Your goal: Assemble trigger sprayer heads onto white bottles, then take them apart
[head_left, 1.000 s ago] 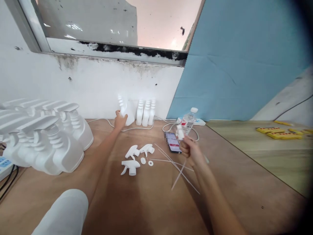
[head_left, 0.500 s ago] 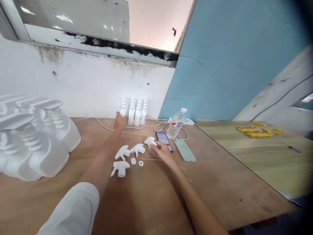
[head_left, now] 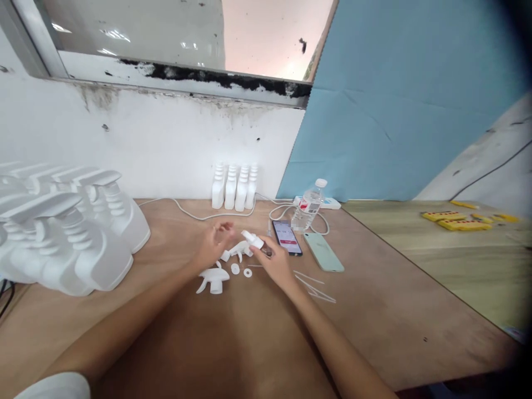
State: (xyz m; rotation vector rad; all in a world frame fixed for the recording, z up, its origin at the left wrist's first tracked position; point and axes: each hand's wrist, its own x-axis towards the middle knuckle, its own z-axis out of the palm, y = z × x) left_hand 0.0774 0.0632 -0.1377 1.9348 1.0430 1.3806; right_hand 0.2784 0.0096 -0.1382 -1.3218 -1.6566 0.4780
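Note:
My right hand [head_left: 273, 261] rests on the wooden table [head_left: 233, 343], its fingers pinched on a white trigger sprayer head [head_left: 251, 239]. My left hand [head_left: 214, 244] hovers just left of it with fingers spread and nothing in them. It is above a second sprayer head [head_left: 236, 252]. A third sprayer head [head_left: 212, 280] lies nearer to me. Two small white rings [head_left: 241, 271] sit between the hands. Thin white dip tubes [head_left: 316, 288] lie to the right of my right hand.
Several small white bottles [head_left: 235, 187] stand in a row against the wall. Large white spray bottles [head_left: 75, 235] crowd the left. Two phones [head_left: 286, 237] [head_left: 323, 252], a water bottle [head_left: 307, 205] and a power strip [head_left: 326, 203] with cables sit behind my right hand. Yellow pieces [head_left: 453, 221] lie far right.
My left hand let go of a small bottle at the wall and drew back to the sprayer heads. My right hand came down to the table with its sprayer head.

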